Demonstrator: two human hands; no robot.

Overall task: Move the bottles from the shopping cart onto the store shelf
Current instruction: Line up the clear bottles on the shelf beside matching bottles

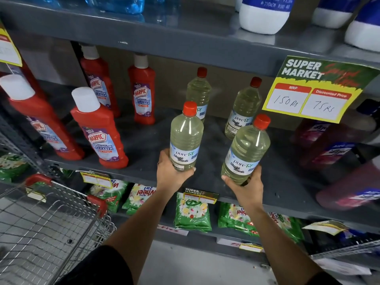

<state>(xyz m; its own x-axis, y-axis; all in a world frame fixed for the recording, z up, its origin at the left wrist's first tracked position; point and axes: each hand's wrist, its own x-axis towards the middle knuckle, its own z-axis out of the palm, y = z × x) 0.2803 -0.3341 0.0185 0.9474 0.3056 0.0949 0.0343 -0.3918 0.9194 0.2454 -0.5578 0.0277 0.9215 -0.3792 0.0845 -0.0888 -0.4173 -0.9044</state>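
Observation:
My left hand (169, 174) grips the base of a clear bleach bottle with a red cap (186, 136), upright over the front of the grey middle shelf (144, 140). My right hand (245, 187) holds a second such bleach bottle (245, 151) by its base, tilted slightly right. Behind them two more bleach bottles stand on the shelf, one at the back left (199, 93) and one at the back right (243, 112). The wire shopping cart (47, 229) is at the lower left; the part of its basket that shows looks empty.
Several red Harpic cleaner bottles (98, 130) stand on the shelf's left half. Dark pink bottles (333, 145) fill the right side. A yellow price card (310, 89) hangs from the upper shelf edge. Green detergent packs (192, 212) lie on the shelf below.

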